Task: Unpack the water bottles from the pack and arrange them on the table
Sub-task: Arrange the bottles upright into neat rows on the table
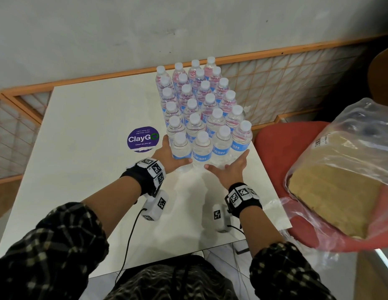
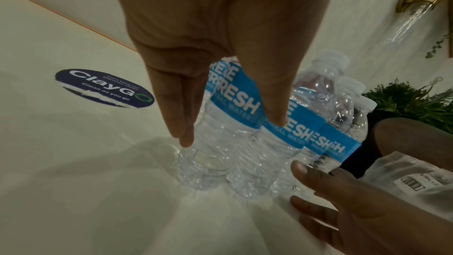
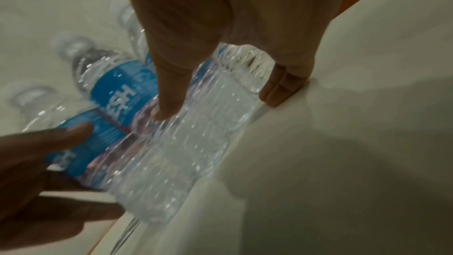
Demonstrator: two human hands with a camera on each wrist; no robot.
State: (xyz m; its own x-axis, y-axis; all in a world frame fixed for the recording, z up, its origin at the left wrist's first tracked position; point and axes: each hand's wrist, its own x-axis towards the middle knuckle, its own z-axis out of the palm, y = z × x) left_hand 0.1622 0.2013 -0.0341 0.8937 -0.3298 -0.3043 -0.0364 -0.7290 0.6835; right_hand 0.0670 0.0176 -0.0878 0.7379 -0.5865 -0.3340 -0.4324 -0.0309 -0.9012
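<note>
Several clear water bottles point(image 1: 201, 146) with blue labels and white caps stand upright in a tight block on the white table point(image 1: 91, 180). My left hand point(image 1: 170, 155) lies against the block's front left corner, fingers point(image 2: 181, 119) straight along the left bottle point(image 2: 220, 143) and thumb across its front. My right hand point(image 1: 230, 167) presses the front right corner, fingers point(image 3: 279, 88) flat by the right bottle point(image 3: 196, 133) and thumb spread leftward. Neither hand grips anything. The plastic pack wrap point(image 1: 344, 165) with its cardboard base lies on a red chair point(image 1: 273, 139) at the right.
A round purple ClayGo sticker point(image 1: 142, 139) sits on the table left of the block. The table's right edge runs close beside the right-hand bottles. An orange-framed lattice partition point(image 1: 275, 72) stands behind the table. Bare tabletop spreads to the left and front.
</note>
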